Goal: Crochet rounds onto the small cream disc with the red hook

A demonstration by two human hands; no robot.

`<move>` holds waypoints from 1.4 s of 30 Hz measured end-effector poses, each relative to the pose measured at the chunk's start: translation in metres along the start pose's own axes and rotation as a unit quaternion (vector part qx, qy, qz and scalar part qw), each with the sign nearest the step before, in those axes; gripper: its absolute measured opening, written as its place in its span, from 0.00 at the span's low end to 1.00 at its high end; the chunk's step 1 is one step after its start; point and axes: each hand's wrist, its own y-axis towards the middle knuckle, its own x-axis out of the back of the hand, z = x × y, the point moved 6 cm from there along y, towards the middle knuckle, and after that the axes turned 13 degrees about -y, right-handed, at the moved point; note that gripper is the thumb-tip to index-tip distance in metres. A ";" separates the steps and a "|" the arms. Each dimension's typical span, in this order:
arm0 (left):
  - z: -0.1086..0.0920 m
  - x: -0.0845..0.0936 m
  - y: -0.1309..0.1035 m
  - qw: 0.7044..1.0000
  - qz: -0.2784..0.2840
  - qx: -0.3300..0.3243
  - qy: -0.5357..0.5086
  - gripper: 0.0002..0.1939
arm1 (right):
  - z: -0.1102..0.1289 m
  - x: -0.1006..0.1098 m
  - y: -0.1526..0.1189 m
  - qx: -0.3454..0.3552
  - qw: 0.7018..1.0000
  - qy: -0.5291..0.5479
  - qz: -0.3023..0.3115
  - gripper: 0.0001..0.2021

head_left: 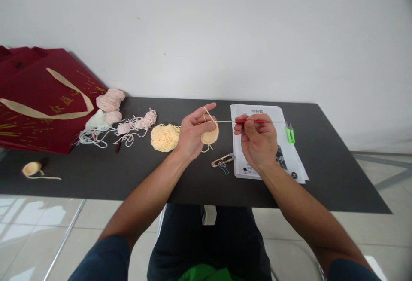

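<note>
My left hand (193, 132) pinches a small round piece of pale yellow crochet (210, 136) between thumb and fingers. Yellow yarn runs over its raised index finger, and a short tail hangs below the piece. My right hand (259, 141) is closed round the red handle of a crochet hook (240, 121), whose thin metal shaft reaches left to the crochet piece. Whether the hook's tip sits inside a stitch is too small to tell. Left of my left hand lies a ball of yellow yarn (165, 138).
Printed sheets (240, 143) lie under my right hand. Green snips (290, 134) are at their right edge, gold thread snips (222, 160) with stitch markers at their left. Pink yarn (144, 120), white yarn (96, 122), a dark red bag (41, 87) and a yellow crocheted cup (31, 169) stand left.
</note>
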 end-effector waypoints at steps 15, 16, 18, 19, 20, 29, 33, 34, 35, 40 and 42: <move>0.000 0.000 0.002 0.995 0.057 0.076 0.025 0.26 | 0.011 -0.005 -0.004 0.055 0.998 -0.023 0.035 0.09; 0.000 -0.001 0.003 0.995 0.061 0.082 0.020 0.25 | 0.011 -0.005 -0.005 0.055 0.997 -0.026 0.037 0.09; 0.001 -0.001 0.003 0.993 0.073 0.094 0.007 0.25 | 0.012 -0.004 -0.005 0.054 0.997 -0.031 0.041 0.09; 0.002 -0.002 0.004 0.991 0.082 0.104 -0.002 0.24 | 0.012 -0.004 -0.005 0.055 0.997 -0.036 0.042 0.09; 0.003 -0.002 0.004 0.989 0.091 0.114 -0.011 0.24 | 0.012 -0.004 -0.005 0.054 0.997 -0.042 0.041 0.10; -0.006 -0.003 0.001 0.998 0.066 0.000 0.022 0.26 | 0.003 -0.003 -0.006 0.000 0.999 -0.035 -0.015 0.09; -0.004 -0.004 0.000 0.997 0.059 -0.032 0.033 0.28 | -0.003 -0.003 -0.007 -0.037 0.999 -0.020 -0.024 0.09; -0.004 -0.003 0.001 0.997 0.054 -0.035 0.037 0.29 | -0.004 -0.003 -0.007 -0.040 0.999 -0.017 -0.027 0.09; -0.004 -0.002 0.001 0.997 0.049 -0.036 0.039 0.30 | -0.004 -0.003 -0.007 -0.040 0.999 -0.016 -0.028 0.09; -0.004 0.000 0.001 0.999 0.032 -0.016 0.032 0.33 | 0.000 -0.002 -0.005 -0.006 0.999 -0.026 -0.020 0.09; -0.004 0.000 0.001 0.999 0.031 -0.003 0.025 0.33 | 0.002 -0.001 -0.003 0.012 0.999 -0.027 -0.014 0.10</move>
